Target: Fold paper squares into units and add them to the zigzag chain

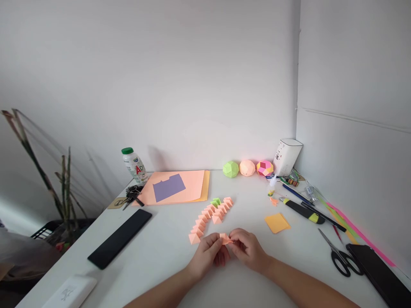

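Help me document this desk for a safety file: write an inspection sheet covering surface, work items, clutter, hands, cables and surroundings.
Surface: flat white tabletop, no spill seen.
Work items: small folded peach paper piece in hand; beyond it, left row of folded peach paper pieces and right row of folded peach paper pieces, with lime-green folded paper pieces at the far end.
Clutter: black-handled metal scissors and black-and-yellow utility knife at right; blade state unclear.
Hands: left hand and right hand both grip the piece.
Cables: thin white line along the right wall; cable or trim, cannot tell.
Surroundings: white back wall; bare green-brown plant stems at left.
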Demonstrator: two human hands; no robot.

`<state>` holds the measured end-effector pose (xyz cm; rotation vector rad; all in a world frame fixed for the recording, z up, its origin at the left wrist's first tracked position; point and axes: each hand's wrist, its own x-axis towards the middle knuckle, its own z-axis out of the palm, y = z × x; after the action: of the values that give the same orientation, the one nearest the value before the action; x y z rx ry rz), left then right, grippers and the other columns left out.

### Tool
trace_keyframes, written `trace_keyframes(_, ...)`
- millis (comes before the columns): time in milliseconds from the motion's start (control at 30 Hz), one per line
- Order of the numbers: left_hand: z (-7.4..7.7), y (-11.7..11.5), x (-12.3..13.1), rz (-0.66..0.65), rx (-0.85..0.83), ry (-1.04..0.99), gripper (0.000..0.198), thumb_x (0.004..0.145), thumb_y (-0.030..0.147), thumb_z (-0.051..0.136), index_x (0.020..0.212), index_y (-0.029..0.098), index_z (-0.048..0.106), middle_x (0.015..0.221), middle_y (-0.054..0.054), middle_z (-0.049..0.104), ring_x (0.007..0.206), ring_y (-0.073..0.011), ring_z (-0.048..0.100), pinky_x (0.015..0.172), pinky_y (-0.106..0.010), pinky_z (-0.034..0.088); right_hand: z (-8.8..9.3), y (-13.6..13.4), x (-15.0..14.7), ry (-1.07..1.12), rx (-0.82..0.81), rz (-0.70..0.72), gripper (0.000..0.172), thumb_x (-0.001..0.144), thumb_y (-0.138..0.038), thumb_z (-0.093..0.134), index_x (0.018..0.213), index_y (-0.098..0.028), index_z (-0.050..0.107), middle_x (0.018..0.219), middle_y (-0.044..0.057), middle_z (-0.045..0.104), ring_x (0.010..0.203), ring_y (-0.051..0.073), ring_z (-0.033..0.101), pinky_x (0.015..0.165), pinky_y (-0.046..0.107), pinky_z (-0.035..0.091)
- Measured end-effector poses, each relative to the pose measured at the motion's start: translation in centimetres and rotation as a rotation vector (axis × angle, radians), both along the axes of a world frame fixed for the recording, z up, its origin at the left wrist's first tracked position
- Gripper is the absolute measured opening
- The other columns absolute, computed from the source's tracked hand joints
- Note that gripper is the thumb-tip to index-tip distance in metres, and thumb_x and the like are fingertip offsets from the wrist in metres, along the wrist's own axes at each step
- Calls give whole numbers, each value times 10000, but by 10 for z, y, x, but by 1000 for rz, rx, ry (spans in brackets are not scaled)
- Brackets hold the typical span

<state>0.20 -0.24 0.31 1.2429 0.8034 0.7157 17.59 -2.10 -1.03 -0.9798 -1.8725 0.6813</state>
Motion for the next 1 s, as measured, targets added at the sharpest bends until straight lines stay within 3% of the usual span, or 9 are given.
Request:
trace_keyframes(367, 0, -3, 1, -37, 15, 62, 385, 846, 499, 443, 715, 146, 523, 626, -33, 629, 493, -109, 505, 497, -230, 384, 7, 2, 1, -4, -282, -19, 229, 856, -331, 507, 688, -180, 470, 613, -28, 478, 539, 101, 424, 503, 220, 360)
trace_keyframes(533, 2, -3, 0, -66, 78, 103, 433, 864, 497, 402, 736, 129, 593, 659, -26, 599, 513, -102, 501, 495, -219, 366, 5, 2, 2, -25, -322, 2, 214, 850, -299, 510, 678, -176, 479, 645, -4, 556, 586, 117, 469, 549, 233, 377)
trace_keyframes(767, -3, -2, -1, -88, 74, 111, 428, 856, 497, 418, 777, 124, 612, 712, -57, 643, 543, -118, 515, 518, -228, 383, 7, 3, 1, 38, -338, -25, 225, 836, -336, 534, 687, -178, 472, 586, -43, 456, 520, 92, 377, 483, 214, 319)
trace_keyframes(1000, 1, -3, 0, -102, 92, 136, 455, 854, 524, 400, 768, 131, 613, 709, -53, 637, 562, -128, 509, 551, -239, 400, 10, 3, 1, 55, -380, -24, 242, 823, -358, 554, 685, -175, 476, 574, -47, 449, 511, 88, 378, 469, 208, 320)
